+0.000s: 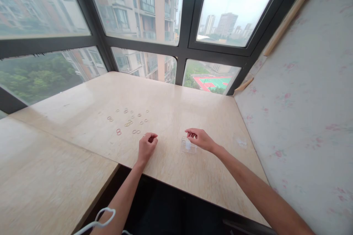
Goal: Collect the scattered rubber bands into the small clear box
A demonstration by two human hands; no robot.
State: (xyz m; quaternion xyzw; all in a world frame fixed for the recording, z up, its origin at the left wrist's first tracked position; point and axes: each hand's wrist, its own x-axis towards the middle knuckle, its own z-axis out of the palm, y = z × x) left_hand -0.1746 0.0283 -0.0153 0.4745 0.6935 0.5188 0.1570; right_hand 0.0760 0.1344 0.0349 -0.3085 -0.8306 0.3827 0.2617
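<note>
My left hand [148, 147] rests near the front edge of the counter, its fingers curled in. Whether anything is inside that curl cannot be seen. Close beyond it, several thin rings [134, 132] lie scattered, some metallic-looking and a reddish pair [118, 132] nearest the front left. My right hand [200, 138] is over a small clear plastic box [189, 149] with compartments, thumb and fingers pinched together. Anything in that pinch is too small to make out. The fingers hide the box's upper right part.
A pale marble-look counter [165, 106] runs back to dark-framed windows [183, 62]. On the right, a crumpled clear plastic piece [241, 142] lies near the floral-papered wall [292, 136]. A white cable [103, 216] loops by my left forearm. The counter's front edge drops to a dark gap.
</note>
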